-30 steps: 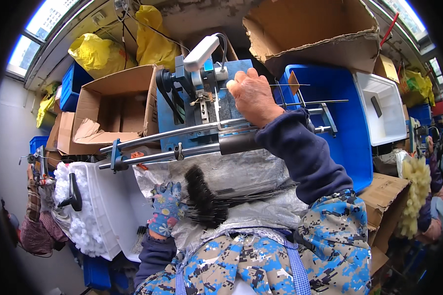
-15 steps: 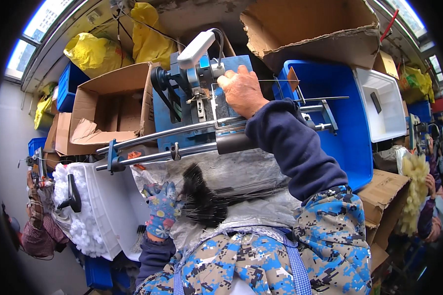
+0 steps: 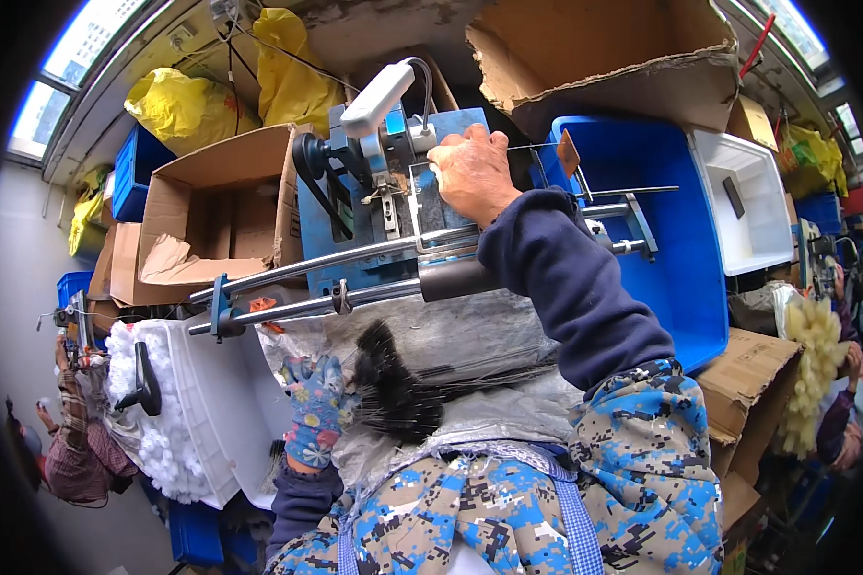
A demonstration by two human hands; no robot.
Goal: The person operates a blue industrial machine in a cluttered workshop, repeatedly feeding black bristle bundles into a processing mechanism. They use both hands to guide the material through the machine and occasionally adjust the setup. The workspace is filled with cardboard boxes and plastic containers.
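Note:
My bare right hand (image 3: 475, 173) is closed over the blue-bed machine (image 3: 360, 251), its fingers curled beside the white motor housing. Its fingertips and anything in them are hidden. A thin wire (image 3: 532, 148) runs out from behind this hand toward a small brown plate (image 3: 568, 153). My left hand (image 3: 314, 410), in a flowered blue glove, lies low at the left with fingers stretched and slightly apart. Right beside it is a bundle of black-bristled wire brushes (image 3: 393, 388), lying on a grey plastic sheet (image 3: 451, 331); the thumb side comes near their thin wires.
Two steel rails (image 3: 355, 254) cross in front of the machine. On the right stand a deep blue bin (image 3: 676, 316) and a white tray (image 3: 753, 230). Left are a cardboard box (image 3: 216, 158) and a white tub (image 3: 197, 374) near white fluffy pieces. Other people work at both sides.
My right hand has shifted very slightly, and the wire beside it now slants up to the right. My left hand and the brushes stay in place.

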